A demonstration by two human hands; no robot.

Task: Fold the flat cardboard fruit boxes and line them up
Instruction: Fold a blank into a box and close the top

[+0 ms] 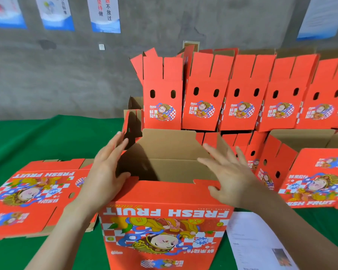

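Both your left hand (105,172) and right hand (228,176) are flat-fingered, gripping nothing, with the red printed cardboard fruit box (164,221) standing open between them. Probably square those walls evenly before tucking flaps.

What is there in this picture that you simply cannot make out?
Head view:
- Open box: its lower part is cut off by the bottom edge.
- Printed sheet: text too small and blurred to read.
- Wall posters: tops cut off by the upper edge.
- Row of folded boxes: runs past the right edge, so no full count.
- Flat stack: layers too thin to count.
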